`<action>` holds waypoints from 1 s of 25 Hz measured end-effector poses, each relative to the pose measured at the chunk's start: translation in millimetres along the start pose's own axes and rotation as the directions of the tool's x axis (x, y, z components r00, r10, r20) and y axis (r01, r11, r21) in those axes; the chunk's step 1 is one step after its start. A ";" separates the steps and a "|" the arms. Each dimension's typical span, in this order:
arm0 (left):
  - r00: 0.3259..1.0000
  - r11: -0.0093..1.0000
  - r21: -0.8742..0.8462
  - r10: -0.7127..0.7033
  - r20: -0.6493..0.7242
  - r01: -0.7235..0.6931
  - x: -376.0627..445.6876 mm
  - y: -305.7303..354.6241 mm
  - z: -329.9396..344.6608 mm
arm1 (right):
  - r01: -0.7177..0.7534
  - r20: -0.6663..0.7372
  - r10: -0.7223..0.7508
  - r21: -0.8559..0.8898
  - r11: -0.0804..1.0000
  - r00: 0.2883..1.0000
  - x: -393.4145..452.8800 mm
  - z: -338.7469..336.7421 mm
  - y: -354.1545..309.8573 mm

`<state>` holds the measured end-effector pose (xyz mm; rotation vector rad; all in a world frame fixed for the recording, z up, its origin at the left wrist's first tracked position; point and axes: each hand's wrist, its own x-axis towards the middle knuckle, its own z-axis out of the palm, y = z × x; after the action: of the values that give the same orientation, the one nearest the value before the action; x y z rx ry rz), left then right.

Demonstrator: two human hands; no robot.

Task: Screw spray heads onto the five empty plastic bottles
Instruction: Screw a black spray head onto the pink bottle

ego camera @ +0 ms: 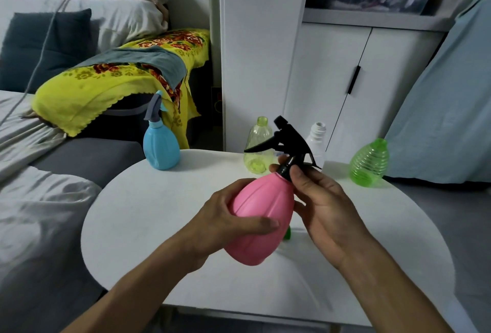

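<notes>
My left hand (228, 222) grips the belly of a pink bottle (261, 215), held tilted above the white round table (159, 213). A black spray head (288, 141) sits on its neck, and the fingers of my right hand (322, 205) pinch the head's black collar. A blue bottle (160, 148) with a grey-blue spray head stands at the table's far left. Without heads stand a clear yellow-green bottle (256, 146), a white bottle (317, 137) partly behind the black head, and a ribbed green bottle (370, 164).
A small green piece (287, 233) peeks out on the table under the pink bottle. A sofa with a yellow flowered cloth (111, 83) lies to the left. White cabinets (332, 75) stand behind the table, and a pale blue cover (446, 109) at the right.
</notes>
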<state>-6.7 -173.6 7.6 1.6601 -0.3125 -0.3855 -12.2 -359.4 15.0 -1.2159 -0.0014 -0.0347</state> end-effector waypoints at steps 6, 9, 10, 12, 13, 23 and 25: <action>0.995 1.000 0.006 -0.011 0.094 0.011 -5.0 7.7 -1.1 | 0.028 0.129 -0.051 0.171 0.985 0.990 0.2 -2.1 -2.4; 0.934 0.970 -0.185 -0.084 0.348 0.156 -9.4 13.9 -10.0 | -0.015 0.339 -0.070 0.240 0.971 0.938 -1.2 -2.1 -8.9; 0.921 0.957 -0.223 -0.091 0.378 0.186 -10.6 13.3 -12.0 | -0.008 0.360 -0.079 0.235 0.972 0.929 -1.4 -1.6 -9.3; 0.929 0.943 -0.268 -0.093 0.358 0.197 -10.6 11.7 -12.5 | 0.038 0.336 -0.108 0.209 0.977 0.936 -1.8 0.3 -9.3; 0.946 0.946 -0.272 -0.084 0.314 0.174 -10.3 11.3 -11.5 | 0.070 0.309 -0.128 0.193 0.979 0.943 -2.1 2.2 -9.2; 0.950 0.997 -0.069 0.049 0.308 -0.029 -8.1 9.0 -2.4 | -0.005 0.319 -0.060 0.200 0.980 0.946 -4.3 -0.5 -16.9; 0.913 1.000 -0.003 -0.021 0.407 0.024 -9.0 10.7 -2.2 | -0.082 0.370 0.024 0.141 0.987 0.929 -8.4 -3.1 -15.1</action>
<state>-13.6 -169.1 19.1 1.5672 -0.6013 -0.7536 -21.1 -367.4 27.9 -1.0513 -0.2945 0.2378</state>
